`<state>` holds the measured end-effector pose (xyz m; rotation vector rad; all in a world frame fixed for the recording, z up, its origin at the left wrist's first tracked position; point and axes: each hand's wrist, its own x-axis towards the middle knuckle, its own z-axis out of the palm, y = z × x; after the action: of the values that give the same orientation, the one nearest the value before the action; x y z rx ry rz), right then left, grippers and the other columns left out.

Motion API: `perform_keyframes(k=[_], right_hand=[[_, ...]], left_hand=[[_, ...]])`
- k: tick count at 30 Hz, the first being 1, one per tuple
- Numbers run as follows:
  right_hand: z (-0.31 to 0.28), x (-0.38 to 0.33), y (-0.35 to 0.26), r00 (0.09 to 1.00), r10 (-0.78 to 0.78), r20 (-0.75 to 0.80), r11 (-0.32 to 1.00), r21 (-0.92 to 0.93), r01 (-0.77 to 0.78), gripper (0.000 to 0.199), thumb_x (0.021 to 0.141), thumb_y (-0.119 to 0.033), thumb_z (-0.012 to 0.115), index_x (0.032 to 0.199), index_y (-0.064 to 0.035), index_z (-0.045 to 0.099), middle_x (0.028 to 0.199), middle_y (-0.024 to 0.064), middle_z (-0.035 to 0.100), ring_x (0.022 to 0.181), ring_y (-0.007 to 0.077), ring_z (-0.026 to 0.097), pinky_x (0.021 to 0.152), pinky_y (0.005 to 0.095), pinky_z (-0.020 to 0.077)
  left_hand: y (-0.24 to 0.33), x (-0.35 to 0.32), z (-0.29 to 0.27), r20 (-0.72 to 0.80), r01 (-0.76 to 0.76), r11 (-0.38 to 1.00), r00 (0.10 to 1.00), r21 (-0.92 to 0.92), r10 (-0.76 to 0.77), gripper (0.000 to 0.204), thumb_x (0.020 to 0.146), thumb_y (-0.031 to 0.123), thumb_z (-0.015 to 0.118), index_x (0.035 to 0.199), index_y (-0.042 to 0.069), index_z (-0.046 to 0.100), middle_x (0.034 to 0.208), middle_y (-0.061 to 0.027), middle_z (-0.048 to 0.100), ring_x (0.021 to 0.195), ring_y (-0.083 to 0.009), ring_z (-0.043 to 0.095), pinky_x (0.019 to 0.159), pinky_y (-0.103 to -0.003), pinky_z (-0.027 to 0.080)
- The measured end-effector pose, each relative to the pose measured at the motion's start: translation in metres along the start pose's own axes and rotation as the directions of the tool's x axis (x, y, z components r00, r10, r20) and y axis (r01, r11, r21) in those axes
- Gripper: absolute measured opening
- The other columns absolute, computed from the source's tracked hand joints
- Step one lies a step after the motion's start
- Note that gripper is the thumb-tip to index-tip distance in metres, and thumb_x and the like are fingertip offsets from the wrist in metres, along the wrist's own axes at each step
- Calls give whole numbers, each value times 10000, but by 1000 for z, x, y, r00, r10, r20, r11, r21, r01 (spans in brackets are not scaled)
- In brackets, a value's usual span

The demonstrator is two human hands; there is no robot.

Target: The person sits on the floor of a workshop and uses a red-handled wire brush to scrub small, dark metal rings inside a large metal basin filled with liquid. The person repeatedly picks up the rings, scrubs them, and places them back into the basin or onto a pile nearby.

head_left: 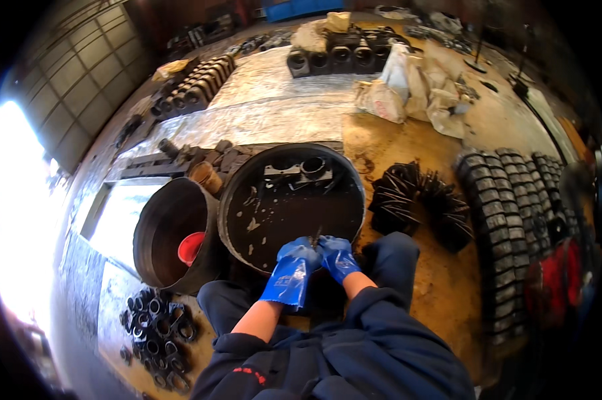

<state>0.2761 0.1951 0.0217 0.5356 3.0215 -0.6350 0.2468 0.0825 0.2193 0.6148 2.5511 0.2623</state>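
Note:
In blue rubber gloves, my left hand (297,257) and my right hand (335,255) are together over the near edge of a wide round tub (225,235) of dark liquid. Both are closed. A small dark piece (316,238) sticks up between them, mostly covered by the gloves, so its kind cannot be made out. Toward the tub's far side, a metal part with a round ring (314,167) rests partly above the liquid beside a flat bracket-like piece (282,171). Pale flecks float near the left wall.
Left of the tub stands a deep drum (146,233) with a red vessel (191,248) inside. Small black ring-shaped parts (155,337) lie heaped at lower left. Stacked dark plates (407,193) sit right, before rows of ribbed parts (491,233). Sacks (414,87) and large castings (341,60) stand farther back.

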Motion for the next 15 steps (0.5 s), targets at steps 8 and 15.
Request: perform_keyframes(k=[8,15], right_hand=[[8,9,-8,1000,-4,8,1000,-2,4,384,958,-389,556,1270,-196,670,1265,67,703,1160,272,673,984,368,540],[1,4,-3,999,2,-43,1000,27,-1,395,966,-477,533,1170,-176,686,1189,92,730,1117,296,696,932,427,556]], left_hand=[[-34,32,32,-99,32,999,995,39,-28,551,903,469,598,1217,26,695,1175,-269,699,1134,-412,667,1012,-469,524],[-25,30,33,-128,-27,999,991,32,30,489,901,474,620,1079,37,748,1064,-253,728,1037,-420,698,928,-499,550]])
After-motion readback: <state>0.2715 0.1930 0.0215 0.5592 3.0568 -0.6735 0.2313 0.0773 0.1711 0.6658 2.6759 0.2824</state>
